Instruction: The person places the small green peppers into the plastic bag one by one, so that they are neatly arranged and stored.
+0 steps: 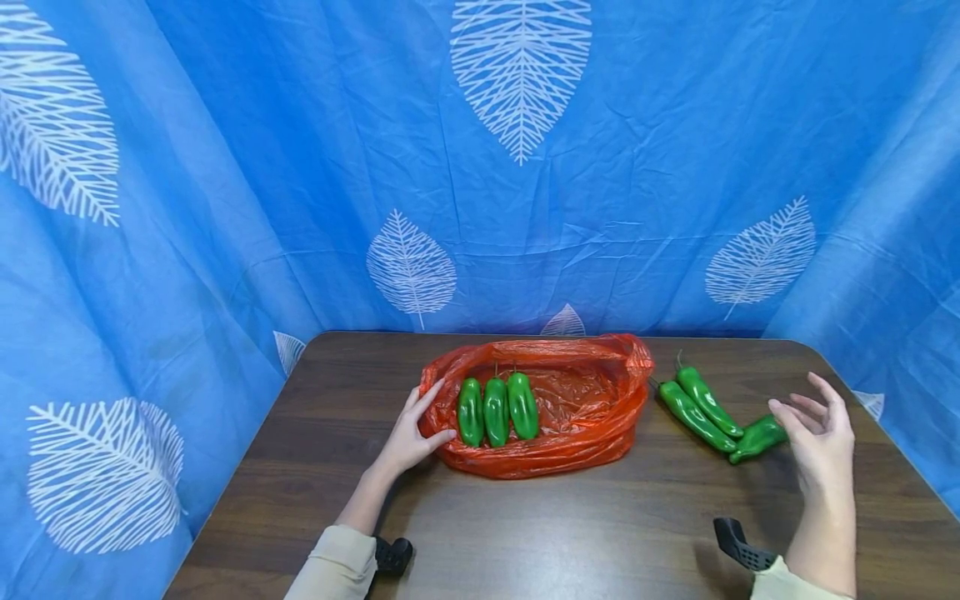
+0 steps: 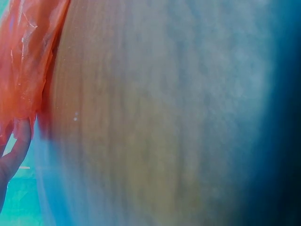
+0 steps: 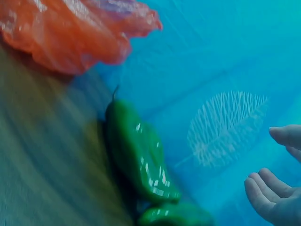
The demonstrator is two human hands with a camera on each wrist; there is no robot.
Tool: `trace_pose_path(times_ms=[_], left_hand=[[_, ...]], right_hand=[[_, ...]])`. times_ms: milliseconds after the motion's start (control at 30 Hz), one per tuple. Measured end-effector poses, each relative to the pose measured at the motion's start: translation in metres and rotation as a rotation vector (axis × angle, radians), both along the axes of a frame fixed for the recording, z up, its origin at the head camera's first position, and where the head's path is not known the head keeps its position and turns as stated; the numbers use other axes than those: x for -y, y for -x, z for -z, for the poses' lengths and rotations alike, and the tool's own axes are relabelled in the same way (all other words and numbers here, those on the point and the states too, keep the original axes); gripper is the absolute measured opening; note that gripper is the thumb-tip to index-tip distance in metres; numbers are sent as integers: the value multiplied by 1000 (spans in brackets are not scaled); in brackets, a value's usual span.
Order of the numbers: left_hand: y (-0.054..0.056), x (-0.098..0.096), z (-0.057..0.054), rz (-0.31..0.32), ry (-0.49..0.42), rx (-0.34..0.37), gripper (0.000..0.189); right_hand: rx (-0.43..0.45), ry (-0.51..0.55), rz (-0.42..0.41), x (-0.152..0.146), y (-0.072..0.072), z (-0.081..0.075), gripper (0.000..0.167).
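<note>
A red plastic bag (image 1: 592, 446) lies spread open on the table, with three green peppers (image 1: 497, 412) side by side in its left part. At the bag's left end, my left hand (image 1: 412, 433) holds the rim between thumb and fingers. The left wrist view shows a fingertip (image 2: 24, 127) against the hanging red film. On the right, my right hand (image 1: 821, 433) is raised beside three more green peppers (image 1: 697, 417), thumb and fingers apart with nothing between them. Nearest to it is the pepper (image 1: 759, 437) lying crosswise at the others' tips.
The dark wooden table (image 1: 562, 533) has rounded far corners. Behind and around it hangs a blue curtain (image 1: 637, 167) with white leaf prints. Black wrist mounts (image 1: 738, 546) stick out from both sleeves over the near part of the table.
</note>
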State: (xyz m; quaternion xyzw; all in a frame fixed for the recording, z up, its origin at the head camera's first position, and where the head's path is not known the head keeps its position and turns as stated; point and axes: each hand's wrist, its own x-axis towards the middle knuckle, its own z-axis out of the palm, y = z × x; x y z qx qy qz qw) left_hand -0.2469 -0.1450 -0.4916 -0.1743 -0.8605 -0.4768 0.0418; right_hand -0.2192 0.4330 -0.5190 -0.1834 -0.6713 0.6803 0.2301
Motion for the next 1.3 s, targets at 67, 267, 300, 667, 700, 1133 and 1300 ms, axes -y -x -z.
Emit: trace_pose_path(times_ms=[67, 267, 300, 667, 700, 1133, 1300], left_hand=[[0, 0, 0, 3, -3, -4, 77], [1, 0, 0, 5, -7, -3, 77], [1, 0, 0, 3, -8, -4, 77], [0, 0, 0, 6, -10, -2, 77], [0, 0, 0, 4, -8, -2, 77], [1, 1, 3, 6, -4, -28, 77], [2, 1, 3, 7, -1, -36, 78]], right_hand=[[13, 33, 24, -4, -3, 4, 78], [18, 122, 85, -3, -14, 10, 78], [29, 126, 93, -1, -15, 11, 78], [267, 71, 71, 39, -35, -25, 73], [294, 63, 68, 43, -37, -29, 72], [441, -199, -75, 43, -34, -28, 72], [479, -313, -87, 42, -30, -28, 71]])
